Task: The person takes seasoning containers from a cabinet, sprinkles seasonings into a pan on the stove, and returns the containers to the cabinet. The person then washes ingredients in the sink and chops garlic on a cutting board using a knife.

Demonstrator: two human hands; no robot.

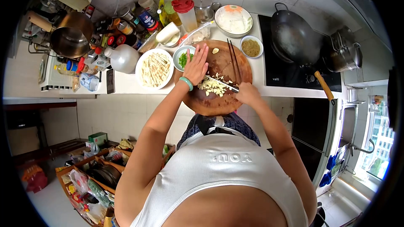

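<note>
My right hand (249, 94) is wrapped round the dark handle of a kitchen knife (223, 83), whose blade lies low across the round wooden cutting board (223, 108). Pale chopped bits, which look like garlic (213, 89), are scattered on both sides of the blade. My left hand (196, 66) is stretched out flat, fingers extended, over the board's left edge and near the blade's far end. It partly covers a small bowl (180, 53) of chopped green pieces (182, 60). One whitish piece (216, 51) and a pair of dark chopsticks (234, 61) also rest on the board.
Left of the board stands a white plate (138, 70) of pale strips. Behind it are a red-lidded jug (184, 10), bottles and a large white-filled bowl (234, 20). At right, a small bowl of brownish contents (251, 47) sits beside the cooktop (280, 73) with a steaming wok (292, 35).
</note>
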